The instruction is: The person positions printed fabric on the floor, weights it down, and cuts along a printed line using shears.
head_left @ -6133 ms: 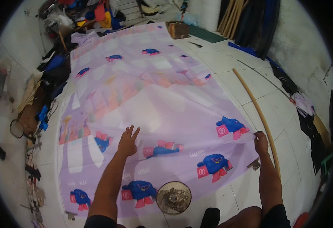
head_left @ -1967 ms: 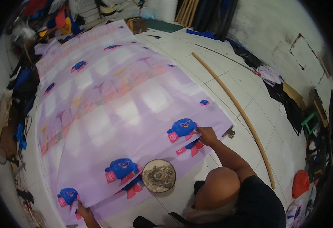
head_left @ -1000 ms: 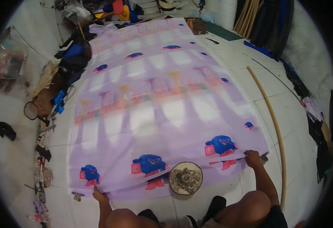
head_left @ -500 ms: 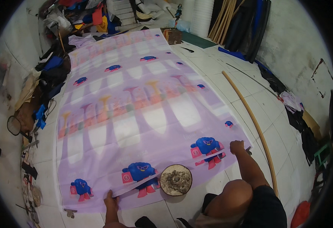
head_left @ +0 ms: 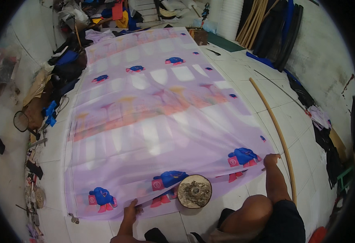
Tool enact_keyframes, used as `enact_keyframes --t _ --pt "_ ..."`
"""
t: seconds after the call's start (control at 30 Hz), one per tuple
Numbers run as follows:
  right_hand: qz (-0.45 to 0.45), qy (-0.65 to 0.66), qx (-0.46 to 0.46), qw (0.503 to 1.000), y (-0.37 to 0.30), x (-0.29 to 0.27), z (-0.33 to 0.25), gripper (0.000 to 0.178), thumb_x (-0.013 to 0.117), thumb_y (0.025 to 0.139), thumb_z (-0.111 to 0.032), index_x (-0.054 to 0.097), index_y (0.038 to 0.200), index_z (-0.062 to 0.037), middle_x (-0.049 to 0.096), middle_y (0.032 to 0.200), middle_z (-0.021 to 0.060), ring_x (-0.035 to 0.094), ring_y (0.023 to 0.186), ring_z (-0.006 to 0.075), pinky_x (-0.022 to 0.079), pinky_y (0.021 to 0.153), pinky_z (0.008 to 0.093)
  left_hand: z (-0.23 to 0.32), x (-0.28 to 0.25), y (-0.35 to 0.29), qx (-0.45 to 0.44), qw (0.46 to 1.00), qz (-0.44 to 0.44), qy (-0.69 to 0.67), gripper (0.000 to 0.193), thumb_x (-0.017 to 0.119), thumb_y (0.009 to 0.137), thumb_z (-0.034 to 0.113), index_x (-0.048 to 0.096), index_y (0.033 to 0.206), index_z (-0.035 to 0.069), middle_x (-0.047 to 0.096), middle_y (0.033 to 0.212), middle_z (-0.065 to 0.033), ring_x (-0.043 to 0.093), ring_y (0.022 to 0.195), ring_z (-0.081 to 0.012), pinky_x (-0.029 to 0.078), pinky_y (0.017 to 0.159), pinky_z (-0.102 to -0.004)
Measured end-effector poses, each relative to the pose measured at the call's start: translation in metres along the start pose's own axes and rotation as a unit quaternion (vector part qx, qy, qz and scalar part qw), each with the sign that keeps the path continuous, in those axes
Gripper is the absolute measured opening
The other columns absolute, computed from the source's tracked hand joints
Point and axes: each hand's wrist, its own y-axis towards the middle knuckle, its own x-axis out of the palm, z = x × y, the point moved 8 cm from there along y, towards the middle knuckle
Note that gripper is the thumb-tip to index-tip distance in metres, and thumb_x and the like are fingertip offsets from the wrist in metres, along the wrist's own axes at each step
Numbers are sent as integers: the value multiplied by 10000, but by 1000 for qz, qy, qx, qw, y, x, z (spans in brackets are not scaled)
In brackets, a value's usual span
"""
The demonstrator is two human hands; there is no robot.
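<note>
A large lilac printed cloth (head_left: 116,176), with blue-and-pink cartoon figures and pale arch shapes, lies spread over the floor in at least two layers. My left hand (head_left: 132,209) has its fingers closed on the near edge of the upper layer. Further right, my right hand (head_left: 272,159) grips the same edge near the corner. Between my hands a round object (head_left: 194,192) with a stained, pale top stands at the near edge and hides some of the print. By the near left corner is a small metal clip (head_left: 74,219).
A long wooden pole (head_left: 275,121) lies right of the cloth, with a thin rod (head_left: 280,90) beyond it. Wooden sticks (head_left: 253,24) and dark rolls lean at the back right. Clutter lines the left wall, including a round mirror (head_left: 21,121). My bent knee (head_left: 255,210) is near.
The upper layer has slid to the right along with both my hands and now billows and wrinkles in the middle. The view has also shifted, moving the whole scene rightward in the picture.
</note>
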Motion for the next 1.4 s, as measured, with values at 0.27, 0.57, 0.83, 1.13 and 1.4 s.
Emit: enact_keyframes --t 0.27,0.57,0.83,1.13,1.4 --pt "-195 -38 39 979 3 52 37 295 678 830 -342 720 1092 -213 734 1026 -6 709 761 225 461 866 565 6 -16 -6 14 998 53 -42 418 631 889 360 597 970 -49 648 761 -172 636 562 -245 477 485 -327" --pt "263 371 -170 874 -41 11 -26 222 541 919 -228 587 1036 -45 642 937 196 627 890 413 485 785 531 29 -118 -1 191 888 407 -90 303 602 845 163 559 1074 -30 593 956 -113 590 831 -192 508 651 -356" --pt "355 545 -245 719 -62 -4 -50 226 547 895 -152 556 1069 -8 629 969 237 598 932 453 479 802 501 39 -173 -4 248 859 381 -236 375 591 826 167 531 1120 -58 592 1050 -156 583 897 -260 500 729 -425" --pt "368 502 -209 755 -81 -36 -38 146 573 895 -128 559 1002 -30 651 889 224 633 851 430 494 745 503 97 -206 17 328 879 250 -238 446 553 831 79 503 1268 1 592 1146 -158 629 1003 -295 548 831 -432" --pt "374 471 -174 779 -80 -26 -57 129 542 883 -113 555 996 -52 656 813 208 635 741 425 488 678 526 73 -245 15 296 858 408 -99 672 564 807 31 278 1399 -104 526 1272 -231 585 1043 -309 503 920 -433"
